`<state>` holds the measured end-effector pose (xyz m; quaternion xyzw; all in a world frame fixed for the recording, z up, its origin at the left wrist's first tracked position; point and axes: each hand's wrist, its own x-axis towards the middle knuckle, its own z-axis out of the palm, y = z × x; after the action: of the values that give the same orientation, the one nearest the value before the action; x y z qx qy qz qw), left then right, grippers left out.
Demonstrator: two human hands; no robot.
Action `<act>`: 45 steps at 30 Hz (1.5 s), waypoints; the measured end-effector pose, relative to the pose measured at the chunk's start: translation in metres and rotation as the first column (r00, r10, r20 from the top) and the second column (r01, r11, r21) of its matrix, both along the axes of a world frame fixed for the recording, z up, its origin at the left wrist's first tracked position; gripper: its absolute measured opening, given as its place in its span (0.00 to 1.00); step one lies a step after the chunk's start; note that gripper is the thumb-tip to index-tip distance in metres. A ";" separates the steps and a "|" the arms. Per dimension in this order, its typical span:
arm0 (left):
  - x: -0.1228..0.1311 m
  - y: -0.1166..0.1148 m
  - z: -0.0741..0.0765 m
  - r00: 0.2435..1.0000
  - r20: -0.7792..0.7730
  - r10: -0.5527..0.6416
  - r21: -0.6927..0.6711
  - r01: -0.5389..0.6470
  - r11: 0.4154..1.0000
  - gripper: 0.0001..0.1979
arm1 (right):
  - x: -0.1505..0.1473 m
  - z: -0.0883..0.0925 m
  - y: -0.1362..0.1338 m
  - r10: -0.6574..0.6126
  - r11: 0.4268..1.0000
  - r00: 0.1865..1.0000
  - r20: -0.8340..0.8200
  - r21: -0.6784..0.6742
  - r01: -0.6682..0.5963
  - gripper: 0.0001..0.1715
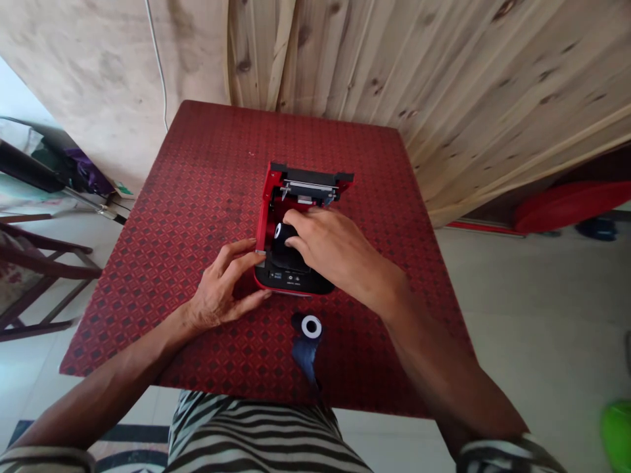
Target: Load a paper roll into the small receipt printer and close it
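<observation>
A small red and black printer [290,282] has its lid [310,180] raised, leaving the inside exposed. My left hand [221,282] grips the printer's front left corner, fingertips on the side edge and thumb at the front. Inside the printer, a black ribbon roll [284,233] with a white core is pinched in my right hand [328,243], thumb and fingers closed on it. Dark ribbon runs from this roll toward the front panel. The far end of the roll is hidden behind my right hand. A second black roll [311,327] with a white core lies before the printer, some ribbon unwound.
The printer stands on a table with a red patterned cover [197,171]. The loose ribbon [306,358] trails to the near table edge. Behind is a wooden plank wall [335,59]. A wooden chair [44,282] is at left, a green object [616,433] at lower right.
</observation>
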<state>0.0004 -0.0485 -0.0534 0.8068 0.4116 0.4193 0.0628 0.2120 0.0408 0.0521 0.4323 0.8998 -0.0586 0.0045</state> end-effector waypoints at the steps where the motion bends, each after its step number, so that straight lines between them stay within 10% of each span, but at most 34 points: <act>1: 0.000 0.000 0.001 1.000 -0.004 0.001 0.001 -0.001 1.000 0.32 | -0.001 -0.002 0.003 -0.010 1.000 1.000 0.020 -0.018 0.011 0.11; 17: -0.003 0.000 -0.003 1.000 -0.010 -0.014 -0.024 0.014 1.000 0.35 | -0.005 -0.005 0.016 -0.004 0.980 1.000 -0.002 -0.197 0.003 0.14; 33: -0.011 0.001 0.023 0.997 0.062 -0.047 -0.077 0.052 0.996 0.39 | 0.039 -0.031 -0.025 0.120 0.991 0.764 -0.634 0.030 -0.131 0.07; 39: -0.007 0.064 0.083 1.000 -0.028 0.004 0.001 -0.004 1.000 0.35 | 0.033 -0.028 -0.042 0.180 0.963 0.831 -0.526 0.268 -0.038 0.13; 45: 0.008 0.124 0.092 0.992 -0.075 -0.099 -0.136 0.088 0.987 0.31 | 0.030 -0.030 -0.053 0.261 0.875 0.883 -0.390 0.483 -0.045 0.13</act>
<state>0.0083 0.0755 0.0391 0.8357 0.4023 0.3545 0.1187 0.2415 -0.0117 0.0224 0.3215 0.8967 0.0600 -0.2984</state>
